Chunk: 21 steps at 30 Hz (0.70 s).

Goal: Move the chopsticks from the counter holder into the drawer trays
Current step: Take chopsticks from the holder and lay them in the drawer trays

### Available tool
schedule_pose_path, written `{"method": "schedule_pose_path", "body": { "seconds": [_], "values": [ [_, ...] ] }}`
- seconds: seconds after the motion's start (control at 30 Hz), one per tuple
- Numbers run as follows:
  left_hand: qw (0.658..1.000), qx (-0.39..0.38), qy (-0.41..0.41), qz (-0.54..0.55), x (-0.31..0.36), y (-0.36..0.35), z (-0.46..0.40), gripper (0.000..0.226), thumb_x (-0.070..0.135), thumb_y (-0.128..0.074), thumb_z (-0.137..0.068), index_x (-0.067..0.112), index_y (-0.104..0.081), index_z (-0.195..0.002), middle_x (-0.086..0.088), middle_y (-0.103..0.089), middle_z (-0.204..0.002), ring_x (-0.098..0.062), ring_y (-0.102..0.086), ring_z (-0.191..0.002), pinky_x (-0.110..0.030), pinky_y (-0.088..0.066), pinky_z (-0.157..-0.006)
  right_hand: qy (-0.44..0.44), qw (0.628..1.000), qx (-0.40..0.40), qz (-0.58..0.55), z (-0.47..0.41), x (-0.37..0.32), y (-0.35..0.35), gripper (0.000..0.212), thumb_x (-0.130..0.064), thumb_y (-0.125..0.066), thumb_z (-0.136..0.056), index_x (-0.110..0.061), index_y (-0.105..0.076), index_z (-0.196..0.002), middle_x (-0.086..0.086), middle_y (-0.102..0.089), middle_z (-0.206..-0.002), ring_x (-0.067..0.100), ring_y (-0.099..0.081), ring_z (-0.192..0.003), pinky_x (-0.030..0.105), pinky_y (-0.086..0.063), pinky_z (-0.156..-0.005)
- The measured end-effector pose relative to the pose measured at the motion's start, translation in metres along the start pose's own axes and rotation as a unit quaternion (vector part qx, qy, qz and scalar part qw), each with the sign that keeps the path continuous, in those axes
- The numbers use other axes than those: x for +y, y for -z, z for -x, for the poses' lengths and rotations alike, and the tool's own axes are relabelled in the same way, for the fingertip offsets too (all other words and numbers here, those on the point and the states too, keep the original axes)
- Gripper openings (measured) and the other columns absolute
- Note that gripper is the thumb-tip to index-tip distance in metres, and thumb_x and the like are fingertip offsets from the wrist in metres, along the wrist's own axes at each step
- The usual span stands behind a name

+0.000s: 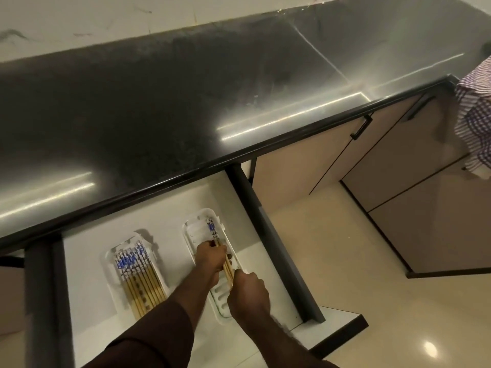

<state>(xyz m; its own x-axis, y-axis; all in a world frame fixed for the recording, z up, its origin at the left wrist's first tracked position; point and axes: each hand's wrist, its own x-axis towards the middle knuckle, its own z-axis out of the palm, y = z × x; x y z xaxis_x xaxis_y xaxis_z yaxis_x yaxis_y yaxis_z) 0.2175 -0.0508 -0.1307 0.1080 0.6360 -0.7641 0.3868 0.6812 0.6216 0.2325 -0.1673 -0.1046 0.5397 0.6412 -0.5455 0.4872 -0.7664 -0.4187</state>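
Observation:
The white drawer (87, 264) stands pulled out below the black counter. Its left tray (111, 264) holds several bamboo chopsticks (138, 277) with blue-and-white tops, lying side by side. Over the right tray (192, 229), my left hand (210, 257) and my right hand (248, 293) both grip a small bundle of chopsticks (212, 229). The bundle lies along the tray, patterned tops pointing toward the counter. My left hand holds its middle, my right hand its thin lower end. No counter holder is in view.
The dark polished counter (186, 102) runs across the top. The drawer's grey side rail (268, 240) borders the right tray. Beige cabinet doors (398, 168) with black handles stand to the right, and a purple checked cloth (475, 115) hangs at the far right.

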Motion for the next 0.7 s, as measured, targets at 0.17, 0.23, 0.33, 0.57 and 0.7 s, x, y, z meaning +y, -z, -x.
{"method": "schedule_pose_path", "body": {
  "seconds": [0.17, 0.23, 0.33, 0.57, 0.7],
  "values": [
    [0.994, 0.077, -0.027, -0.075, -0.002, -0.004, 0.0, 0.021, 0.007, -0.056, -0.087, 0.001, -0.063, -0.106, -0.023, -0.069, -0.098, -0.038, -0.07, -0.084, -0.049, -0.06, -0.075, 0.034, 0.999, 0.025, 0.015, 0.004, -0.001, -0.001, 0.036, -0.015, -0.058, -0.096, -0.017, -0.056, -0.132, -0.001, -0.068, -0.106, 0.01, -0.055, -0.075, 0.021, -0.049, -0.074],
    [0.985, 0.105, -0.036, -0.134, -0.002, -0.003, 0.002, 0.021, 0.013, -0.059, -0.087, 0.003, -0.068, -0.103, -0.019, -0.071, -0.099, -0.036, -0.068, -0.092, -0.039, -0.059, -0.08, 0.04, 0.999, 0.029, 0.017, 0.006, -0.002, -0.001, 0.038, -0.015, -0.057, -0.097, -0.016, -0.053, -0.135, 0.0, -0.068, -0.109, 0.013, -0.063, -0.082, 0.022, -0.05, -0.077],
    [0.97, 0.114, -0.051, -0.206, -0.002, -0.004, 0.004, 0.02, 0.014, -0.061, -0.087, 0.002, -0.072, -0.098, -0.019, -0.072, -0.101, -0.037, -0.065, -0.099, -0.036, -0.054, -0.082, 0.042, 0.999, 0.013, 0.014, 0.009, -0.004, 0.001, 0.036, -0.016, -0.058, -0.097, -0.016, -0.055, -0.133, -0.001, -0.069, -0.112, 0.016, -0.067, -0.091, 0.024, -0.051, -0.083],
    [0.955, 0.134, -0.074, -0.254, -0.003, -0.007, 0.008, 0.041, 0.006, -0.062, -0.084, 0.002, -0.047, -0.122, -0.023, -0.061, -0.123, -0.043, -0.056, -0.116, -0.044, -0.047, -0.094, 0.058, 0.998, -0.006, 0.014, 0.015, -0.001, 0.0, 0.026, -0.018, -0.06, -0.096, -0.018, -0.065, -0.122, 0.001, -0.069, -0.112, 0.014, -0.066, -0.096, 0.021, -0.048, -0.085],
    [0.941, 0.122, -0.103, -0.297, -0.003, -0.006, 0.01, 0.048, 0.005, -0.066, -0.081, 0.001, -0.043, -0.122, -0.023, -0.062, -0.121, -0.042, -0.059, -0.111, -0.046, -0.051, -0.091, 0.064, 0.997, -0.043, 0.017, 0.015, 0.0, 0.0, 0.029, -0.018, -0.06, -0.096, -0.015, -0.064, -0.124, 0.005, -0.068, -0.111, 0.018, -0.066, -0.097, 0.026, -0.052, -0.091]
  ]
}}
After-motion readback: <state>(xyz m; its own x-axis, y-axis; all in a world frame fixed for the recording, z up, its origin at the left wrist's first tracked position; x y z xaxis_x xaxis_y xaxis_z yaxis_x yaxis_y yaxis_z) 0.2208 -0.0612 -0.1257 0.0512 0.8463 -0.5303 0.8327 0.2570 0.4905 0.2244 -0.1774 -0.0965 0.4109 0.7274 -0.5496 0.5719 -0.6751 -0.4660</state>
